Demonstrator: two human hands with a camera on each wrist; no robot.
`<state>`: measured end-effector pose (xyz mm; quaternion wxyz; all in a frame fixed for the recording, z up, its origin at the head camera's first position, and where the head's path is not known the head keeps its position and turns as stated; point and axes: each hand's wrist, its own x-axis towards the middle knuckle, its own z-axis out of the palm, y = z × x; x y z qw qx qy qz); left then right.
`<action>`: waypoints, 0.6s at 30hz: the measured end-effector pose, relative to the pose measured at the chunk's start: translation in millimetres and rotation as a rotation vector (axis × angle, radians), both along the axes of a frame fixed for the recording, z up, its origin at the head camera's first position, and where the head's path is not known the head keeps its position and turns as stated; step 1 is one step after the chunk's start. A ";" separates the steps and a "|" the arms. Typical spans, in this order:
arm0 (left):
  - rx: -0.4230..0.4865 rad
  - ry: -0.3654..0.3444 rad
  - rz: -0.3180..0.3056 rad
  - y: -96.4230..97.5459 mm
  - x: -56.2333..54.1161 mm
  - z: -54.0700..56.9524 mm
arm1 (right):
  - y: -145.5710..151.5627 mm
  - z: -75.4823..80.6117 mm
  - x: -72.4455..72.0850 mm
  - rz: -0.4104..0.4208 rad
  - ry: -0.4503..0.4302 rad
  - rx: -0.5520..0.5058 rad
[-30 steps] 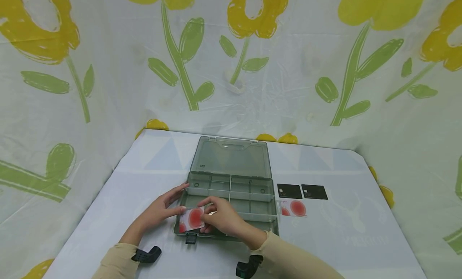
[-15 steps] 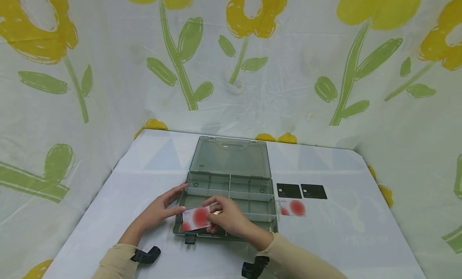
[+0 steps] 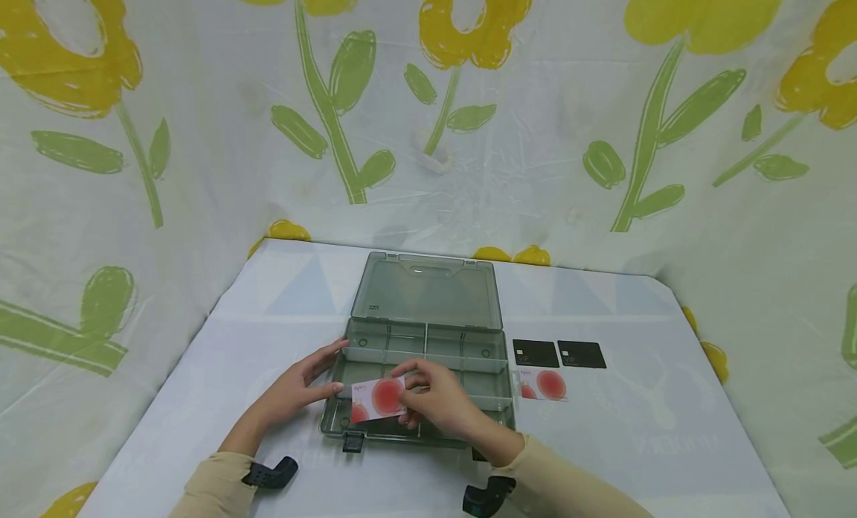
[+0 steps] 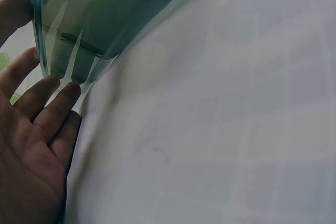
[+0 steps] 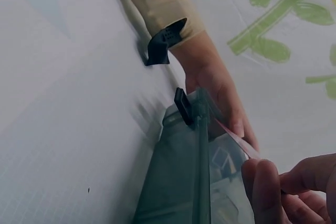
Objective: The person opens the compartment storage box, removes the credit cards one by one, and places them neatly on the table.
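My right hand (image 3: 435, 403) pinches a white-and-pink card (image 3: 378, 397) with red circles printed on it, held tilted over the front left part of a grey-green see-through compartment box (image 3: 472, 399). In the right wrist view the card (image 5: 239, 140) shows nearly edge-on between thumb and fingers. My left hand (image 3: 301, 384) rests at the box's left wall, thumb at the rim. The left wrist view has the straight fingers (image 4: 55, 106) touching the wall from outside. Under the card, a dark flat thing (image 3: 384, 426) lies in the front compartment, mostly hidden.
The box's lid (image 3: 428, 287) lies back, swung away from me. Right of the box lie a black VIP card (image 3: 535, 353), another black card (image 3: 582, 355) and a white-and-red card (image 3: 544, 385). A black latch (image 3: 352, 443) sticks out at the box's front edge.
My right hand has moved right with the card, away from the left thumb, uncovering the box's front left corner. The left hand stays in place.
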<state>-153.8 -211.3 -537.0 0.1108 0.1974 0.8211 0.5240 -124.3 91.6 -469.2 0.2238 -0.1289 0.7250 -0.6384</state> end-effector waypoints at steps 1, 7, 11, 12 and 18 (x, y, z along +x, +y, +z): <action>0.002 -0.001 -0.001 0.1 0.0 0.2 | 2.0 -0.4 -0.1 -0.003 0.006 0.000; 0.005 -0.006 -0.002 0.3 0.3 1.3 | 13.5 -2.2 -0.9 -0.007 0.018 0.001; 0.001 -0.006 0.001 0.2 0.4 2.0 | 20.0 -1.5 -1.1 -0.023 0.025 -0.003; -0.001 -0.006 0.003 0.3 0.6 2.1 | 21.7 -1.2 -0.9 -0.028 0.026 -0.003; 0.005 -0.005 0.005 1.2 1.7 2.8 | 34.4 -0.5 -0.2 -0.051 0.034 0.017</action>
